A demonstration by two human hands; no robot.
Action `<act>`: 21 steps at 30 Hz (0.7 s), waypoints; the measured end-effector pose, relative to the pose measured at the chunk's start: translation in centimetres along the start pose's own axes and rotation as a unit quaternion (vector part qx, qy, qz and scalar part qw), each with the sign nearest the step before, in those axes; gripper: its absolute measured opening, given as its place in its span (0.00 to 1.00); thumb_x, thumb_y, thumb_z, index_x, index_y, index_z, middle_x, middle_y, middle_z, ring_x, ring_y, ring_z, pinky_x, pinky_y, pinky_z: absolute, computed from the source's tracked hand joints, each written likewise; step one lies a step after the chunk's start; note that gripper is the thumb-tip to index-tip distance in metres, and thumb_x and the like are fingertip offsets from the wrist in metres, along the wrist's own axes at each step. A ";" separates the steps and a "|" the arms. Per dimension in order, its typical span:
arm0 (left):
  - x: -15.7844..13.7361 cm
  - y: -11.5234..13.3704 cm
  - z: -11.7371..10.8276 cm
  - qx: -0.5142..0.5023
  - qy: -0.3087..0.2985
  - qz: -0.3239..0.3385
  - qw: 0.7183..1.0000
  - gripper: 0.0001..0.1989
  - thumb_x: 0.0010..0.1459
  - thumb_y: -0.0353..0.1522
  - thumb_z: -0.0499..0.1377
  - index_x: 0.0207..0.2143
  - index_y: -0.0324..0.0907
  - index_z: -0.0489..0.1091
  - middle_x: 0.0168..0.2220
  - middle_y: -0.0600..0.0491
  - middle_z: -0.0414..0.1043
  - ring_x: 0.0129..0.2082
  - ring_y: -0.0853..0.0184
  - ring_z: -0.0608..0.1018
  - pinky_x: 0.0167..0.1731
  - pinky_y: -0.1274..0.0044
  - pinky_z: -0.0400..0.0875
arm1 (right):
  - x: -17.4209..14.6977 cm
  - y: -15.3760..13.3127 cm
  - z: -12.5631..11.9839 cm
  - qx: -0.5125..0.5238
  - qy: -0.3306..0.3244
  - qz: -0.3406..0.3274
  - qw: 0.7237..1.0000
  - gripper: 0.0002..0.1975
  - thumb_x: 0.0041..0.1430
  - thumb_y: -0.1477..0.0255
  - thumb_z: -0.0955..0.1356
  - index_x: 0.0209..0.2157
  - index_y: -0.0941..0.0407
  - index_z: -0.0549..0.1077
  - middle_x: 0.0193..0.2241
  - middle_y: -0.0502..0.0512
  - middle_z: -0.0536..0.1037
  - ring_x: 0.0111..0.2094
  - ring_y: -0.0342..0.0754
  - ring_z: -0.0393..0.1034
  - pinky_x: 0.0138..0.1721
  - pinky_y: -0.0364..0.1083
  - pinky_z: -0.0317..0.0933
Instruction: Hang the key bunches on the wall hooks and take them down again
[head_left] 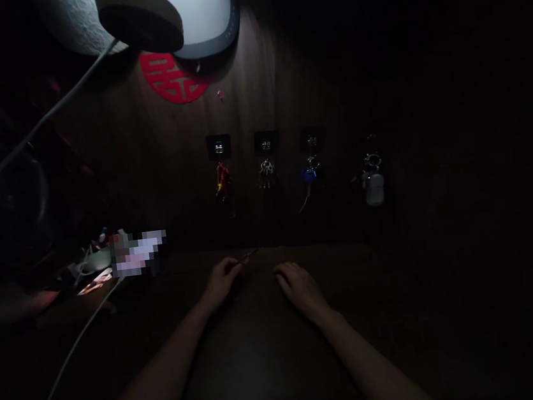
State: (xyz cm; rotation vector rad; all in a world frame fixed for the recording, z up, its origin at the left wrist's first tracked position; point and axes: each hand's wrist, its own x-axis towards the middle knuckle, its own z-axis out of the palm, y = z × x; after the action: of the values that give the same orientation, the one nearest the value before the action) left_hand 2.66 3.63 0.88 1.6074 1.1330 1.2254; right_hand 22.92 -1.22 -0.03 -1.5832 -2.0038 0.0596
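Note:
My left hand rests low over the dark wooden surface. Its thumb and forefinger are closed on a small, thin, brownish object that points toward the back; in this dim light I cannot make out its kind. My right hand lies to the right, on or just above the same surface, with fingers loosely bent, thumb apart and nothing visible in it. Behind both hands, a red and yellow hanging item, a bunch of keys, keys with a blue piece and a pale fob hang from wall hooks.
A lamp head and a white device overhang the top, by a red paper cut-out. At left lie a blurred-out lit item, clutter and a white cable. The right side is nearly black.

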 end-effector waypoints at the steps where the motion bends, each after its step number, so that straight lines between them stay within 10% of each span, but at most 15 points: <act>1: -0.1 0.3 0.6 -0.077 -0.003 -0.028 0.997 0.07 0.48 0.36 0.61 0.28 0.41 0.71 0.27 0.55 0.72 0.28 0.69 0.73 0.29 0.81 0.64 | 0.1 -0.3 0.1 0.032 0.000 -0.007 0.999 0.12 0.59 0.74 0.59 0.40 0.54 0.71 0.40 0.55 0.74 0.43 0.48 0.66 0.45 0.47 0.57; 6: -0.3 1.0 2.7 -0.411 -0.013 -0.152 0.899 0.04 0.51 0.30 0.61 0.30 0.39 0.69 0.29 0.53 0.73 0.27 0.73 0.75 0.26 0.83 0.68 | 0.4 -1.6 0.8 0.187 -0.039 -0.008 0.981 0.11 0.58 0.69 0.61 0.39 0.53 0.72 0.37 0.53 0.75 0.40 0.46 0.67 0.43 0.45 0.58; 15: 0.2 2.2 2.5 -0.595 0.031 -0.231 0.770 0.10 0.60 0.25 0.50 0.35 0.42 0.71 0.27 0.56 0.73 0.25 0.77 0.76 0.31 0.85 0.72 | 0.5 -3.0 2.0 0.248 -0.154 0.003 0.956 0.12 0.54 0.66 0.64 0.40 0.52 0.73 0.36 0.52 0.73 0.38 0.47 0.65 0.43 0.47 0.56; 21: 0.7 2.0 2.0 -0.593 0.052 -0.187 0.781 0.11 0.61 0.26 0.49 0.31 0.39 0.70 0.25 0.55 0.72 0.24 0.75 0.76 0.29 0.82 0.73 | 0.8 -4.0 1.6 0.424 -0.144 0.047 0.893 0.06 0.53 0.70 0.62 0.29 0.57 0.69 0.27 0.49 0.74 0.31 0.43 0.67 0.34 0.43 0.57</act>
State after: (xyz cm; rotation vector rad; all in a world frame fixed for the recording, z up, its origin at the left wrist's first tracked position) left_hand 5.04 3.64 2.52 0.3260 0.4419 1.3130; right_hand 18.58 -1.16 0.51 -1.1107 -1.7061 1.1072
